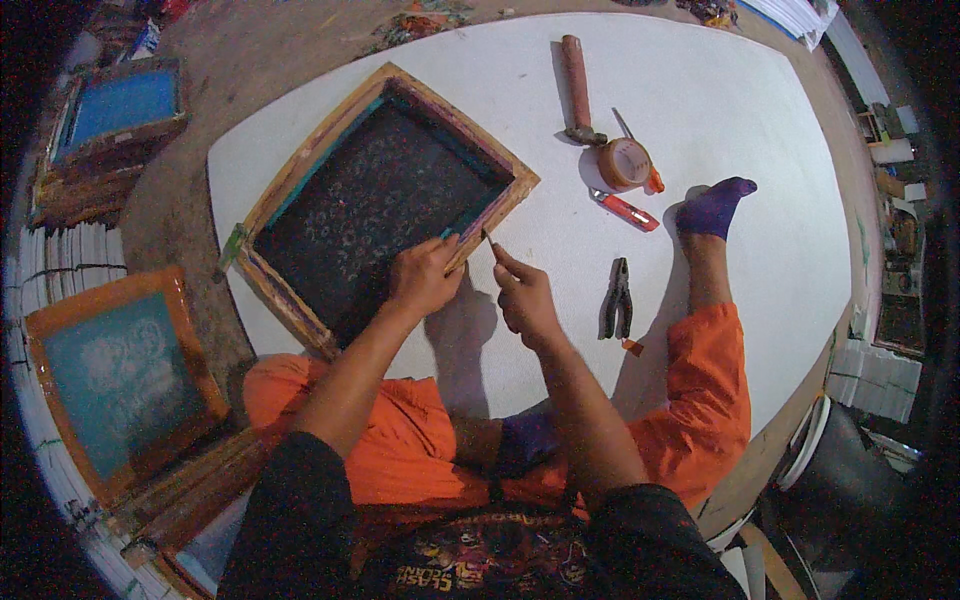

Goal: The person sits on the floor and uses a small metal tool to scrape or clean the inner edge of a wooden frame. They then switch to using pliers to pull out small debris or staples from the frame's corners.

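Note:
A wooden screen-printing frame [464, 122] with dark mesh lies tilted across the white board, its near corner by my left knee. My left hand [425, 278] is closed over the frame's near right side, fingers on the wood. Just to the right, my right hand [526, 302] grips a thin tool [493, 243] with a dark, narrow tip. That tip points at the outer edge of the same side; whether it touches the wood I cannot tell. The tool's exact kind is mostly hidden by my fingers.
On the white board [780, 250] lie a hammer [575, 85], a brown tape roll [624, 164], a red utility knife [627, 211] and black pliers [618, 300]. A screwdriver shaft [622, 122] shows behind the tape. More framed screens [120, 390] and paper stacks [85, 248] stand left.

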`<state>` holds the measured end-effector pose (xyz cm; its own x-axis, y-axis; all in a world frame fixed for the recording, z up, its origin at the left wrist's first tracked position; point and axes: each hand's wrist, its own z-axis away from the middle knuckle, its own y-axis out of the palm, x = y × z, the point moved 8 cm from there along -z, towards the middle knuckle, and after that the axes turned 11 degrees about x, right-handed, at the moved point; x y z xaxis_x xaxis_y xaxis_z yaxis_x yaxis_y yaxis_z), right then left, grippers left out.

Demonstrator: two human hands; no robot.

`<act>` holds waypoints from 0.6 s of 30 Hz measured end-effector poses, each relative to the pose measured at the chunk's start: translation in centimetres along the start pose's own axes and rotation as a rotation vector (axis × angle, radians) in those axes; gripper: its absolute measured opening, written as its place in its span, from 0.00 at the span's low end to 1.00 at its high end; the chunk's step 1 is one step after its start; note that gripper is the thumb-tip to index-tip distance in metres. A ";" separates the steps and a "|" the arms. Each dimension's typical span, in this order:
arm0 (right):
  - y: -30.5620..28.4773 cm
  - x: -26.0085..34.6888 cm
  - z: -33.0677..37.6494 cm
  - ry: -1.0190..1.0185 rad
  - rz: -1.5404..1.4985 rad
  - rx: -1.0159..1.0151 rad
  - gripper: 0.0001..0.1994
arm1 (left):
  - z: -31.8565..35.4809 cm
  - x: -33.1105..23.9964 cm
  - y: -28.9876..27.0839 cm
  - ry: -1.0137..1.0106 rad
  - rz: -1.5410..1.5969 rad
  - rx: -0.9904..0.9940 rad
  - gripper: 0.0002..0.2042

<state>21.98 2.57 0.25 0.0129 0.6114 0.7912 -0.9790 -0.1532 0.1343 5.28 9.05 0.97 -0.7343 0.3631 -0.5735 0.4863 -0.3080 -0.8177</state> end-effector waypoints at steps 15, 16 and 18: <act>-2.6 2.2 0.5 -0.179 1.024 -0.253 0.27 | 0.1 0.1 -0.2 0.016 0.007 -0.009 0.24; -3.6 1.7 0.3 -0.267 0.937 -0.279 0.27 | 0.0 0.0 -0.2 0.022 -0.019 -0.001 0.24; -4.8 2.5 -0.2 -0.234 0.671 -0.237 0.22 | 0.2 -0.2 -0.4 0.016 -0.022 0.005 0.25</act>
<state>26.64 4.94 1.47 -0.5857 0.2607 0.7675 -0.8089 -0.2475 -0.5333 5.15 8.92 1.37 -0.7372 0.3838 -0.5560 0.4679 -0.3037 -0.8300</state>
